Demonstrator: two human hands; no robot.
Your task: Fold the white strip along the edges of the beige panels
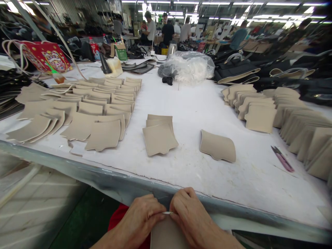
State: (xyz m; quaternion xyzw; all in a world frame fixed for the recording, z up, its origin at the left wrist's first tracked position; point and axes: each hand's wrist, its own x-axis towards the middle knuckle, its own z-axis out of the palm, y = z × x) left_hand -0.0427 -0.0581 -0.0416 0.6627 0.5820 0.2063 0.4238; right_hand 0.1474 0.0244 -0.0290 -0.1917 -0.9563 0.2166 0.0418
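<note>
At the table's front edge, my left hand (145, 213) and my right hand (187, 211) are close together, each closed in a pinch. Both grip the top edge of a beige leather piece (166, 235), which hangs below them toward my lap. A thin pale strip of its edge shows between my fingertips; the rest of that edge is hidden. On the table ahead lies a single curved beige piece (218, 146), with a small stack of similar pieces (159, 138) to its left.
Rows of beige pieces (103, 133) cover the left side, and more stacks (260, 116) stand at right. Pink-handled thread snips (283, 159) lie near the right stacks. Farther back are a clear plastic bag (192, 65), black bags (233, 71) and a red gift bag (49, 57). People work beyond.
</note>
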